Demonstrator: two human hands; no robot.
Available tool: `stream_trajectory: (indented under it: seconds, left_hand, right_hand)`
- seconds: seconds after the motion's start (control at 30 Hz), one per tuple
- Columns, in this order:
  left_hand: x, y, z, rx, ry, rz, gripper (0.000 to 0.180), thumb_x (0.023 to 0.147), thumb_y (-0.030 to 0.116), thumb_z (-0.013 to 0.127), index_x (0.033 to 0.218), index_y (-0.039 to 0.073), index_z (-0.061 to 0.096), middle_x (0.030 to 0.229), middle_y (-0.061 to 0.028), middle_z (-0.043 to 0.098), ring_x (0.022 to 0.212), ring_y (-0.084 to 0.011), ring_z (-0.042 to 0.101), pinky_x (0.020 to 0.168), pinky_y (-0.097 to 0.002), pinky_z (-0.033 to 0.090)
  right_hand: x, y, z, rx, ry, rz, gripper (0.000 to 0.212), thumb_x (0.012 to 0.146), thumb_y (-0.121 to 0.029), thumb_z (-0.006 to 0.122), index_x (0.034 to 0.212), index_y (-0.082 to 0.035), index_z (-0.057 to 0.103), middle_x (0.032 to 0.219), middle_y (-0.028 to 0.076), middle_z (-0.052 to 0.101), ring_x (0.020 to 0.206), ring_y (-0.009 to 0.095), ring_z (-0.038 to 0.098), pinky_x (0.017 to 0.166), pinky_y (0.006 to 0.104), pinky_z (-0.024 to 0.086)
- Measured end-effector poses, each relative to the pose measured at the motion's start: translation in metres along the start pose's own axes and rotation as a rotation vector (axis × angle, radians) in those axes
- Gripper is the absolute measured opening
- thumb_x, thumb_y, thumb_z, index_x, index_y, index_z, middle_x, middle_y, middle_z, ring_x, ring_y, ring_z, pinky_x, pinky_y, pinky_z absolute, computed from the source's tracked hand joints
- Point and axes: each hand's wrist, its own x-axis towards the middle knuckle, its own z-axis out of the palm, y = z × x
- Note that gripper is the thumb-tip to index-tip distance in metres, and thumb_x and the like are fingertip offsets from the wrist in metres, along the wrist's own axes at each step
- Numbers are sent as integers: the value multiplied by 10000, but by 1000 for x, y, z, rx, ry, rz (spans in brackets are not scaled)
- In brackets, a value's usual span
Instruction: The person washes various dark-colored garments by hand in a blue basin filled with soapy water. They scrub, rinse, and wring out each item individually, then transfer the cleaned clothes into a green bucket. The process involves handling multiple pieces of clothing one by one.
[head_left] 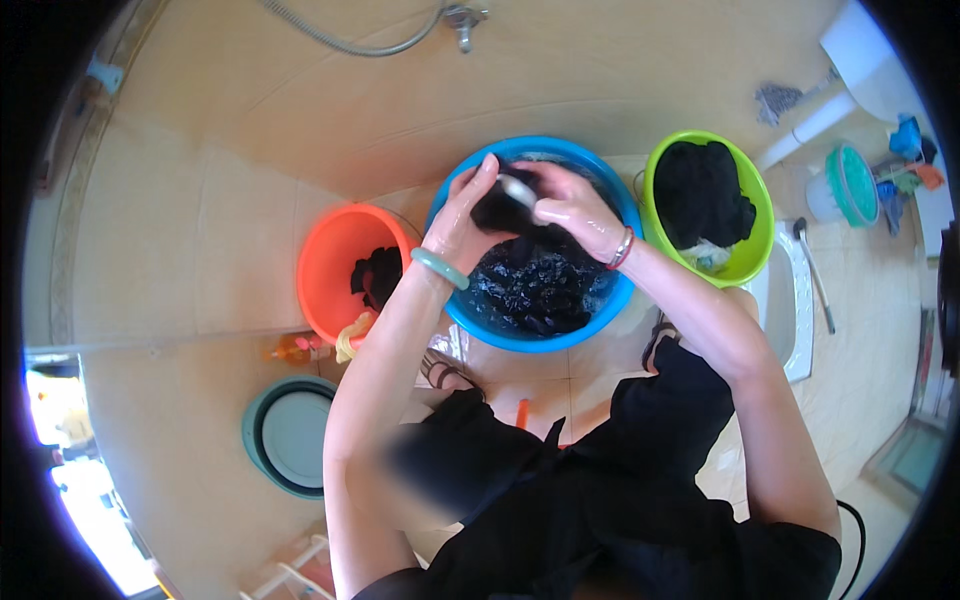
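Note:
Over a blue basin (590, 333) of water, my left hand (462, 222) holds up a bunch of wet black cloth (492, 212), thumb pointing up along its edge. My right hand (582, 212) meets it from the other side, its fingers closed on a small whitish oval object (516, 191) pressed against the cloth. Motion smears that object, so I cannot tell its exact kind. Below both hands, more dark cloth (545, 290) lies soaking in the basin under ripples and some foam.
A lime-green bucket (757, 255) with black clothes (700, 190) stands right of the basin, an orange bucket (322, 240) with dark cloth left. A grey-green basin (258, 468) sits nearer left. The white squat-toilet edge (800, 330) and a long-handled brush (818, 280) are at right.

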Motion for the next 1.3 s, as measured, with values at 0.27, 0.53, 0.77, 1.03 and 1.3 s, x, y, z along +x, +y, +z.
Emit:
stream_trajectory:
  seconds: [0.27, 0.53, 0.77, 1.03, 1.3]
  left_hand:
    - [-7, 12, 21, 558, 467, 358, 515, 753, 185, 780, 1148, -27, 526, 904, -100, 631, 747, -162, 643, 587, -295, 559]
    - [-56, 80, 57, 426, 437, 495, 353, 759, 62, 691, 1092, -10, 600, 879, -74, 641, 749, -168, 654, 584, -280, 542]
    - [-95, 132, 87, 264, 172, 741, 230, 782, 79, 687, 986, -12, 631, 851, -81, 658, 748, -193, 657, 662, -338, 572]
    - [-105, 147, 97, 265, 39, 857, 240, 885, 161, 581, 1058, -1, 623, 962, -96, 670, 879, -217, 649, 783, -356, 541]
    - [-84, 173, 30, 1348, 619, 1480, 242, 898, 184, 565, 1050, 5, 622, 976, -100, 670, 904, -230, 646, 799, -362, 536]
  right_hand:
    - [2, -3, -14, 394, -201, 19, 627, 770, -16, 458, 1389, 14, 368, 1319, 177, 527, 1211, 228, 515, 992, 340, 421]
    - [12, 7, -32, -407, 0, -214, 959, 722, -265, 750, 1480, -67, 197, 1472, 200, 327, 1363, 294, 321, 1099, 392, 280]
    - [15, 71, -31, -864, -8, -94, 1335, 490, -504, 891, 1474, -7, 137, 1486, 205, 282, 1387, 346, 275, 1131, 416, 241]
    - [37, 116, -28, -967, 191, 163, 1151, 531, -608, 815, 1417, -56, 331, 1425, 187, 369, 1296, 353, 370, 1088, 433, 280]
    - [37, 119, -43, -340, 275, 156, 551, 769, -103, 718, 1267, -3, 502, 1178, 114, 629, 1079, 193, 582, 954, 316, 439]
